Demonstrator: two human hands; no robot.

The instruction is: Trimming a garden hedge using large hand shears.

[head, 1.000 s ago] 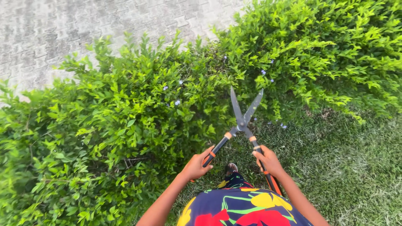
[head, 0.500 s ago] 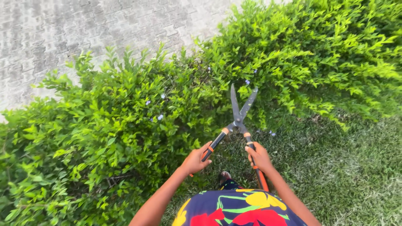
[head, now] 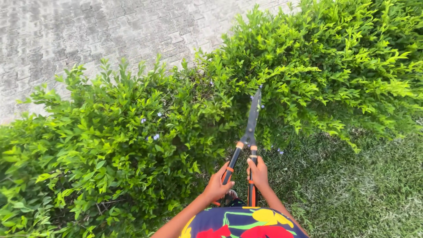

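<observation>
- Left hand fingers curl tight around one black-and-orange handle of the hedge shears.
- Right hand fingers clasp the other handle.
- Blades closed, thrust into the green hedge.

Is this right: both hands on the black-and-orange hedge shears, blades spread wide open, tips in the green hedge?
Not quite. The head view shows the hedge shears with blades closed together, not spread open. The rest holds: the left hand and right hand each grip a black-and-orange handle, and the blade tips reach into the green hedge.
</observation>
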